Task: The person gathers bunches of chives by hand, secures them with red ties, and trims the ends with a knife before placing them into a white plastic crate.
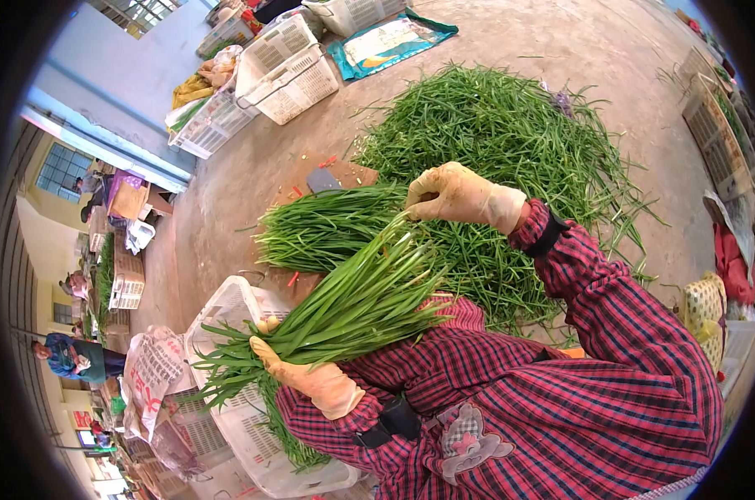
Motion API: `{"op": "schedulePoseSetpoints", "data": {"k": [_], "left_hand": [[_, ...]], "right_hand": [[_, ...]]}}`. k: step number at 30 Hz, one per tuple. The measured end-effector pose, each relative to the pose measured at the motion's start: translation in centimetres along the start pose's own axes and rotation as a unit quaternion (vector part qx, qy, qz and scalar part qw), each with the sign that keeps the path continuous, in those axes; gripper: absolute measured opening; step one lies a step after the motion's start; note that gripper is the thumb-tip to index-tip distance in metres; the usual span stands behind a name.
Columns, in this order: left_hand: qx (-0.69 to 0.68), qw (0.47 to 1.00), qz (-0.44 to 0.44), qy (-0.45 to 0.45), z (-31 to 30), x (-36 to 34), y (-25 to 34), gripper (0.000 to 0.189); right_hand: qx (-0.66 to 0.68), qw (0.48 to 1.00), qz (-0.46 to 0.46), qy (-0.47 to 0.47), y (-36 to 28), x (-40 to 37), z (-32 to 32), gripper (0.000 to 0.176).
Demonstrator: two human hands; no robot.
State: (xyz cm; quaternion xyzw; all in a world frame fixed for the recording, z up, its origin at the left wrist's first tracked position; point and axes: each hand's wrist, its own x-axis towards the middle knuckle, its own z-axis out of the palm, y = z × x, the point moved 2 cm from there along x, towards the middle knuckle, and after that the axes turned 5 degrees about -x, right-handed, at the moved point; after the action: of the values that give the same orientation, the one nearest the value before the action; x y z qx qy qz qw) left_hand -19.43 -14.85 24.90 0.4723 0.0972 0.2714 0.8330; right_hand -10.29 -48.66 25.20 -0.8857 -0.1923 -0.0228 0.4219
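Red plaid smock (pixel 561 383) foremost; garlic-chive bundle (pixel 365 296) extends from the left hand (pixel 315 383), clamped around its leafy end; right hand (pixel 465 197), fingertips together, at pale stem ends.

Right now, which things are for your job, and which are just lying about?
For the job, it looks like:
green bunch, in the left hand, right hand at its pale ends
big loose pile
neat bundle beside the pile
white basket with greens inside

Probably just lying about:
flat blue-edged sack
red cloth
spotted yellow thing
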Motion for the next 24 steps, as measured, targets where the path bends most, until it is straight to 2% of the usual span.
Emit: {"op": "schedulePoseSetpoints", "data": {"k": [4, 5, 6, 7, 8, 9, 10, 12, 14, 15, 16, 18, 19, 22, 24], "left_hand": [[0.027, 0.998, -0.003, -0.058, 1.2, -0.4, -0.1, 0.045], [0.027, 0.998, -0.003, -0.058, 1.6, -0.6, -0.2, 0.045], [-0.025, 0.998, -0.039, -0.040, 2.2, -0.9, -0.4, 0.046], [-0.076, 0.994, -0.075, -0.022, 2.6, -1.1, -0.6, 0.046], [-0.075, 0.994, -0.075, -0.023, 2.8, -1.3, -0.7, 0.046], [-0.083, 0.993, -0.079, -0.017, 2.9, -1.5, -0.8, 0.046], [-0.091, 0.992, -0.082, -0.011, 3.1, -1.6, -0.9, 0.047], [-0.078, 0.994, -0.079, 0.005, 3.2, -1.7, -0.8, 0.049], [-0.071, 0.996, -0.059, -0.013, 2.1, -1.1, -1.2, 0.050], [-0.073, 0.996, -0.059, -0.013, 1.9, -1.1, -1.0, 0.050], [-0.047, 0.997, -0.052, -0.020, 1.8, -1.1, -0.8, 0.051], [-0.021, 0.998, -0.046, -0.028, 2.1, -1.2, -0.5, 0.051], [-0.033, 0.998, -0.051, -0.023, 2.3, -1.3, -0.4, 0.051], [-0.047, 0.997, -0.062, -0.014, 2.8, -1.4, -0.6, 0.051], [-0.048, 0.997, -0.065, -0.010, 2.8, -1.5, -0.9, 0.051]], "right_hand": [[-0.027, 0.993, 0.008, 0.113, -1.0, -0.6, 2.2, 0.023], [0.016, 0.993, 0.001, 0.118, -1.5, -0.7, 2.7, 0.021], [0.059, 0.991, -0.005, 0.122, -2.1, -0.8, 3.1, 0.019], [0.117, 0.989, 0.015, 0.087, -2.5, -1.0, 3.4, 0.017], [0.118, 0.989, 0.016, 0.088, -2.9, -1.2, 3.4, 0.017], [0.275, 0.960, 0.037, 0.043, -3.0, -1.3, 3.7, 0.017], [0.424, 0.904, 0.056, -0.004, -3.3, -1.3, 3.8, 0.018], [0.481, 0.876, 0.027, 0.022, -3.9, -1.9, 1.8, 0.017], [0.574, 0.815, 0.030, 0.071, -2.3, -2.2, 1.0, 0.016], [0.595, 0.800, -0.016, 0.080, -1.3, -2.1, 0.6, 0.018], [0.545, 0.836, 0.013, 0.069, -0.3, -2.6, 0.1, 0.021], [0.364, 0.920, 0.132, 0.057, -0.2, -3.0, 0.1, 0.024], [0.360, 0.912, 0.196, 0.015, 0.7, -3.2, 1.3, 0.025], [0.260, 0.922, 0.287, -0.015, -1.0, -3.4, 3.6, 0.030], [0.243, 0.954, 0.172, 0.045, -1.8, -2.9, 5.4, 0.026]]}}
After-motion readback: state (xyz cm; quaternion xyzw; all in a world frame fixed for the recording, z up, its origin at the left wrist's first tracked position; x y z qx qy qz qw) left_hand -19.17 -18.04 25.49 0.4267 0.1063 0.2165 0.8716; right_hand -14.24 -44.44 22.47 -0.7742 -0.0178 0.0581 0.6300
